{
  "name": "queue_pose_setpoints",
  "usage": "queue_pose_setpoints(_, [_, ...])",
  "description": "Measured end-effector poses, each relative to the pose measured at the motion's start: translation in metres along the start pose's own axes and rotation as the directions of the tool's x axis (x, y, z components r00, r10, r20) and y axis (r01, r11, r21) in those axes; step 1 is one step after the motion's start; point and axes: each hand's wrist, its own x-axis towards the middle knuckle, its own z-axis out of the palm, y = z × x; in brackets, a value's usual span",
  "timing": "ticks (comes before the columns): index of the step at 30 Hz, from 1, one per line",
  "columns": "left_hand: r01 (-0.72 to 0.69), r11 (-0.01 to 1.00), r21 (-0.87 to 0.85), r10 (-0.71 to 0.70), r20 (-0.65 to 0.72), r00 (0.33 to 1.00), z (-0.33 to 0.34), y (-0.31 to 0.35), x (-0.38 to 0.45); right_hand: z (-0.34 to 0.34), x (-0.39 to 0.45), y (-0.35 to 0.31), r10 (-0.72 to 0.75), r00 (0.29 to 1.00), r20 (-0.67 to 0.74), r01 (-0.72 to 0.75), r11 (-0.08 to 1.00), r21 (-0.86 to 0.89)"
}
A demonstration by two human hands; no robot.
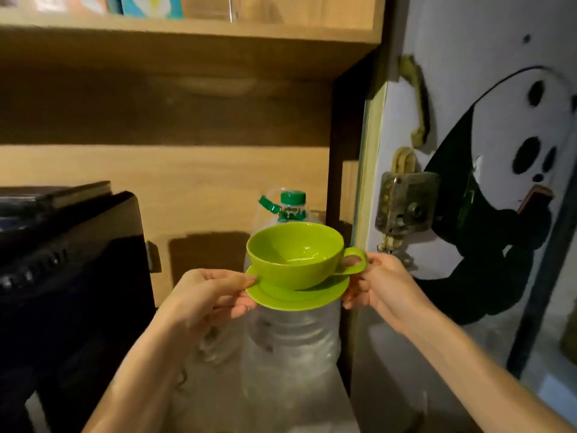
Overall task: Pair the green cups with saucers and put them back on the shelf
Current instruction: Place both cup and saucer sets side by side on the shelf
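Note:
A green cup stands upright and empty on a matching green saucer, held in the air in front of me. My left hand pinches the saucer's left rim. My right hand grips the saucer's right rim, with a finger behind the cup's handle. The wooden shelf runs across the top of the view, well above the cup.
A large clear plastic bottle with a green cap stands directly behind and below the saucer. A black appliance fills the left side. On the right is a white door with a panda picture and a metal lock.

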Motion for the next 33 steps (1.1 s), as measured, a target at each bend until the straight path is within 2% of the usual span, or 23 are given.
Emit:
queue_pose_setpoints(4, [-0.069, 0.995, -0.072, 0.066, -0.052, 0.997, 0.004, 0.053, 0.011, 0.006, 0.022, -0.047, -0.063, 0.998, -0.024, 0.064, 0.995, 0.076])
queue_pose_setpoints(11, [-0.189, 0.969, -0.156, 0.174, -0.104, 0.979, 0.018, 0.131, 0.022, 0.017, 0.055, -0.116, -0.161, 0.986, -0.054, 0.165, 0.981, 0.098])
queue_pose_setpoints(26, [-0.296, 0.931, -0.213, 0.287, -0.077, 0.955, 0.051, 0.265, 0.042, 0.013, 0.101, -0.251, -0.348, 0.934, -0.074, 0.356, 0.922, 0.154])
queue_pose_setpoints(30, [-0.362, 0.918, -0.163, 0.354, -0.077, 0.932, 0.060, 0.292, 0.055, 0.010, 0.119, -0.273, -0.369, 0.925, -0.093, 0.379, 0.910, 0.167])
queue_pose_setpoints(33, [-0.356, 0.924, -0.142, 0.351, -0.060, 0.934, 0.064, 0.308, 0.067, 0.007, 0.132, -0.284, -0.376, 0.920, -0.110, 0.390, 0.905, 0.170])
